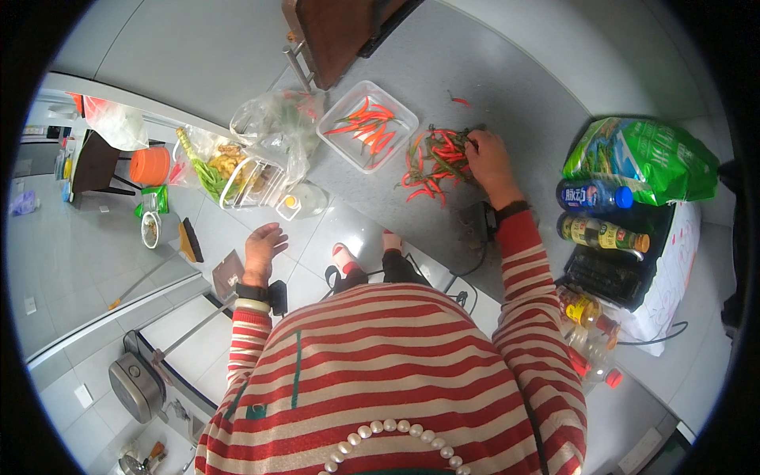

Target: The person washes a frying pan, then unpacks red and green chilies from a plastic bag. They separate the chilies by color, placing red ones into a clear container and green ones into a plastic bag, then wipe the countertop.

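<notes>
My right hand [488, 161] reaches over the grey countertop, its fingertips at the right edge of a pile of red and dark green chili peppers [436, 159]. Whether it pinches one is hidden. Left of the pile, a clear plastic container [334, 146] holds several red chilies [369, 126]. A single red chili [460, 101] lies apart, above the pile. My left hand [263, 246] hangs over the tiled floor beside the counter, fingers loosely bent and apart, with nothing in it.
A wooden board [338, 35] stands at the top. Bags and a white basket [252, 196] of vegetables, with a clear bottle [306, 202] beside it, are at left. On the right are a green bag [647, 157], a blue bottle [594, 196] and a sauce bottle [602, 233]. Cables [469, 270] cross the counter's near edge.
</notes>
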`<action>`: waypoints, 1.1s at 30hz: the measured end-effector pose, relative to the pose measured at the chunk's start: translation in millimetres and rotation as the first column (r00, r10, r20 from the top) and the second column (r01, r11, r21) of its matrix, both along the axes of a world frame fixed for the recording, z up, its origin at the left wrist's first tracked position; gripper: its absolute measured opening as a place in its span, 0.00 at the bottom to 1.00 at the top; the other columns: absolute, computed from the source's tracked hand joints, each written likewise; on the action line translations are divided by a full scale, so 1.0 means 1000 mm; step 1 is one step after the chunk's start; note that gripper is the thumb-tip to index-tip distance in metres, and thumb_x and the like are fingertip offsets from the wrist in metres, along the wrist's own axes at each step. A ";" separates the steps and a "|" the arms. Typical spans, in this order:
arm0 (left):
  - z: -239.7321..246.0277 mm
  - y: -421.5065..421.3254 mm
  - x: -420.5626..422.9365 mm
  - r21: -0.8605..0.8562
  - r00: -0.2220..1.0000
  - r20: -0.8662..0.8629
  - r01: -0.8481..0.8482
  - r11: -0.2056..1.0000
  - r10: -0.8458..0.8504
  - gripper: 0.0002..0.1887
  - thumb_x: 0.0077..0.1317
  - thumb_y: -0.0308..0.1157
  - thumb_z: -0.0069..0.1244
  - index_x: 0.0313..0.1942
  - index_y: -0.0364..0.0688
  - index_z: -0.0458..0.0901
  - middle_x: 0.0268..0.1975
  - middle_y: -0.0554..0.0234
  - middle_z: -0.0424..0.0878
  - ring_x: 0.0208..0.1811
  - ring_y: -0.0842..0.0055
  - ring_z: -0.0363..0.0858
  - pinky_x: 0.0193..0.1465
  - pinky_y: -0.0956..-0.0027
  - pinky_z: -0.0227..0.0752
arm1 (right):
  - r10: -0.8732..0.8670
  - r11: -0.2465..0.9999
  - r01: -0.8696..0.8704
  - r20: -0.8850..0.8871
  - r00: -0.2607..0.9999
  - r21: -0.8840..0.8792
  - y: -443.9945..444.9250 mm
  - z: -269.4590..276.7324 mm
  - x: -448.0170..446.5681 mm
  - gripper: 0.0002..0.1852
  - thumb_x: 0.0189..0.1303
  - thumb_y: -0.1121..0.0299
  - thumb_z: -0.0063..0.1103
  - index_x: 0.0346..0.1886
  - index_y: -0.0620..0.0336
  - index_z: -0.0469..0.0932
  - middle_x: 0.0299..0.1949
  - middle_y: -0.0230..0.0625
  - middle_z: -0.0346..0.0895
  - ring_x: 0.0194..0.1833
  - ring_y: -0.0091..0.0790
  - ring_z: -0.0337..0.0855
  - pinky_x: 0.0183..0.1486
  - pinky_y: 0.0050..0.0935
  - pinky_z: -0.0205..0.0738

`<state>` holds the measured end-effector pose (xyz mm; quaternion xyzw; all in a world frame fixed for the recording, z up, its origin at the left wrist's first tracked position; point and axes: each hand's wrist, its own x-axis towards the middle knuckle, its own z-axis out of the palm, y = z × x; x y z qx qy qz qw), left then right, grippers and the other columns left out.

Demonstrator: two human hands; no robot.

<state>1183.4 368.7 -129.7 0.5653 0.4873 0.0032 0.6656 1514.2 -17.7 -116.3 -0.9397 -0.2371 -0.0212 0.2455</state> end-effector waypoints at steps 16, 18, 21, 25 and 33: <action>-0.001 0.001 -0.002 -0.004 1.000 0.003 0.019 1.000 -0.019 0.17 0.64 0.26 0.51 0.52 0.28 0.75 0.45 0.51 0.82 0.42 0.65 0.84 0.44 0.66 0.82 | 0.265 0.916 -0.199 0.151 0.952 -0.349 0.042 -0.014 0.028 0.07 0.55 0.74 0.52 0.33 0.57 0.81 0.41 0.41 0.79 0.47 0.50 0.77 0.48 0.44 0.75; 0.000 0.000 -0.004 -0.005 1.000 0.001 0.013 1.000 -0.013 0.17 0.64 0.26 0.51 0.52 0.28 0.74 0.45 0.51 0.82 0.42 0.65 0.84 0.44 0.66 0.82 | 0.303 0.911 -0.253 0.115 0.946 -0.325 0.038 -0.010 0.032 0.08 0.57 0.74 0.51 0.36 0.57 0.81 0.41 0.44 0.79 0.45 0.51 0.78 0.48 0.45 0.75; -0.002 0.000 -0.006 -0.007 1.000 -0.013 0.005 1.000 -0.006 0.18 0.64 0.26 0.51 0.52 0.27 0.74 0.45 0.51 0.81 0.42 0.65 0.84 0.45 0.66 0.82 | 0.150 0.988 -0.145 0.120 0.981 -0.048 0.029 0.001 0.031 0.09 0.56 0.74 0.53 0.39 0.58 0.79 0.39 0.47 0.78 0.42 0.54 0.78 0.47 0.46 0.74; -0.006 -0.002 -0.008 -0.022 1.000 -0.006 0.001 1.000 -0.002 0.17 0.64 0.25 0.51 0.52 0.27 0.74 0.45 0.52 0.81 0.42 0.65 0.84 0.45 0.66 0.82 | 0.050 0.983 -0.067 0.101 0.994 0.172 0.014 0.016 0.017 0.11 0.60 0.70 0.54 0.46 0.59 0.77 0.44 0.51 0.77 0.46 0.55 0.78 0.49 0.49 0.74; -0.004 -0.004 0.006 -0.010 0.999 -0.007 0.040 0.999 -0.040 0.17 0.64 0.26 0.51 0.52 0.28 0.74 0.44 0.53 0.81 0.41 0.66 0.84 0.44 0.66 0.82 | 0.255 0.956 -0.268 -0.111 0.961 -0.117 0.031 0.017 -0.012 0.09 0.55 0.70 0.60 0.39 0.60 0.77 0.42 0.47 0.76 0.46 0.53 0.78 0.46 0.46 0.74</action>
